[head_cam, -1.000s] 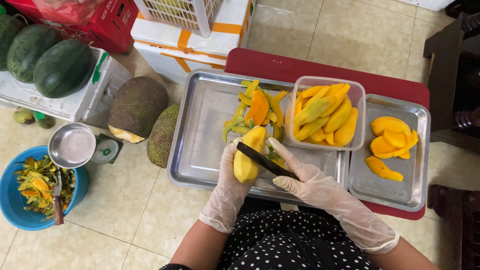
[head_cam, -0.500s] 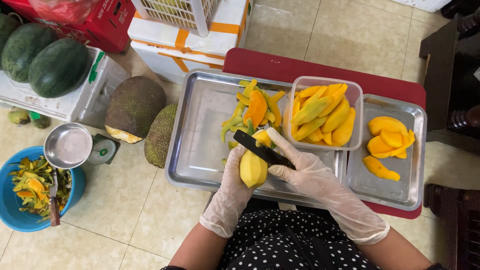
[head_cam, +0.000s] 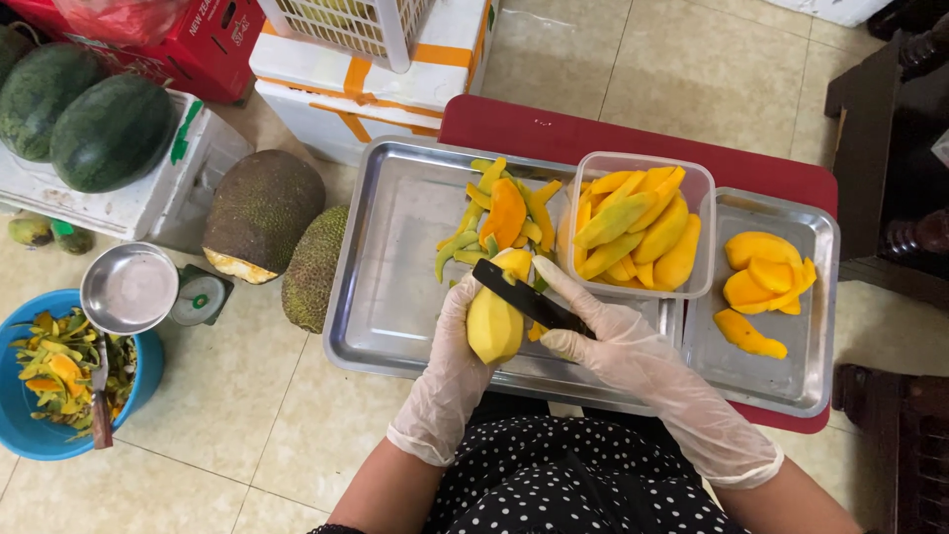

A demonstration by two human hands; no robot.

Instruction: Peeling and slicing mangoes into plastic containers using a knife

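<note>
While the left hand point(head_cam: 450, 371), gloved in thin clear plastic, curls its fingers around a peeled yellow mango point(head_cam: 494, 321) and holds it upright just below the middle of the frame, the right hand point(head_cam: 618, 341), gloved the same way, grips the handle of a black knife point(head_cam: 519, 295) with its forefinger stretched along the back of the blade, which lies slantwise across the top of the fruit. The mango shows bare yellow flesh over nearly all of its visible side, so the peeling of this one looks to be done or nearly so, and the cutting of its flesh seems only to be starting. Behind it, in the large steel tray point(head_cam: 395, 297) at the centre, lies a heap of green and orange peelings point(head_cam: 499, 213), the leavings of fruit already handled. To the right of the heap a clear plastic tub point(head_cam: 638, 222) stands nearly brimful of long mango slices, and further right a smaller steel tray point(head_cam: 766, 371) carries a few thicker orange pieces point(head_cam: 761, 287). Both trays rest on a red surface point(head_cam: 593, 138). At the lower left a blue basin point(head_cam: 30, 435) on the tiled floor holds more peelings, which suggests a good deal of work lies behind. I judge the tub close to full, with this mango left to slice; whether more whole fruit waits cannot be told.
</note>
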